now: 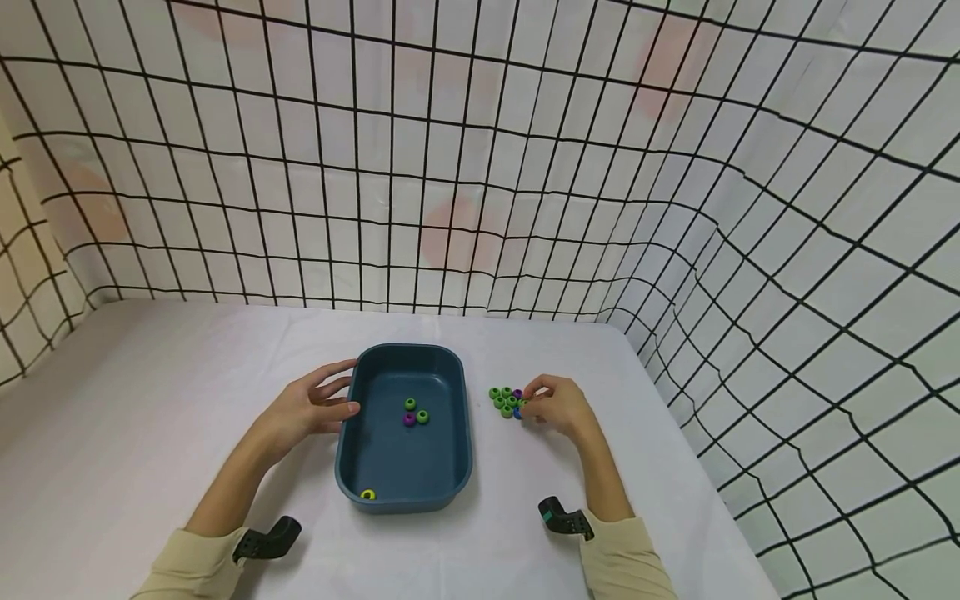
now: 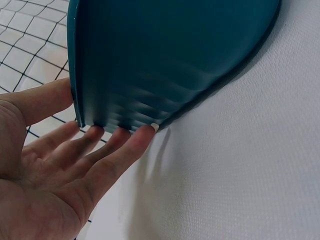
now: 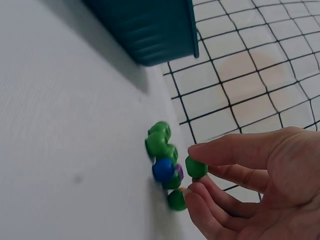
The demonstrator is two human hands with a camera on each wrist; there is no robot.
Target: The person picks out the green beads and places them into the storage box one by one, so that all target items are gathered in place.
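My right hand (image 1: 557, 407) pinches a green bead (image 3: 196, 167) between thumb and fingers, just beside a cluster of beads. That cluster (image 1: 505, 402) is mostly green, with a purple bead (image 1: 517, 394) and a blue bead (image 3: 163, 170) among the green ones. My left hand (image 1: 306, 408) rests its extended fingers against the left outer wall of a dark blue plastic bin (image 1: 403, 503); its thumb touches near the rim. Inside the bin lie two green beads (image 1: 410, 404), a purple bead (image 1: 409, 420) and, by the near left corner, a yellow bead (image 1: 367, 495).
A white cloth (image 1: 150, 400) covers the table. Black netting (image 1: 405, 167) over pale sheeting stands behind the table and along both sides. Each sleeve cuff has a black wrist device (image 1: 267, 539) at it. The bead cluster lies to the right of the bin.
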